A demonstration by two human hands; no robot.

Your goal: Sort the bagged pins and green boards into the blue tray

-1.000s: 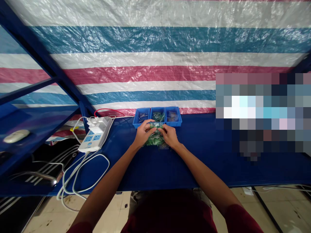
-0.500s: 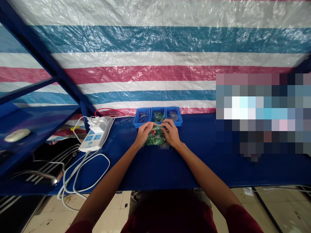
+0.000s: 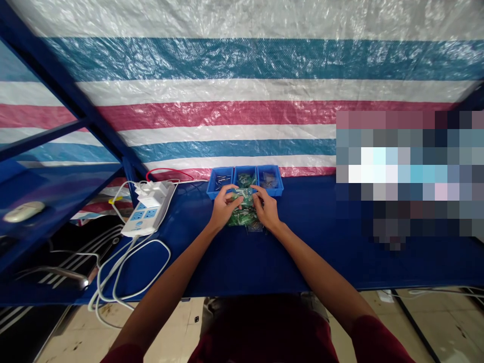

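Note:
Over the blue table, my left hand point(image 3: 223, 207) and my right hand point(image 3: 266, 207) grip a small clear plastic bag with green in it point(image 3: 246, 194) from both sides, fingers closed on its edges. Directly below lies a pile of green and clear pieces point(image 3: 242, 219), with thin metal bits at its right; their exact kind is too small to tell. Just beyond my hands stand three joined blue bins point(image 3: 279, 192). Slim metal pieces point(image 3: 223, 180) lie in the left one, green pieces point(image 3: 246, 179) in the middle, clear packets point(image 3: 269, 179) in the right.
A white power strip point(image 3: 141, 225) with plugged-in adapters sits left of the bins, its white cables point(image 3: 168, 252) looping over the table edge. A pale computer mouse point(image 3: 24, 212) is at far left. Behind rises a striped plastic sheet point(image 3: 234, 113). The right side is pixelated.
The small bag has turned from nearly edge-on to showing its flat face. My fingers have shifted along its edges, and both hands remain above the pile.

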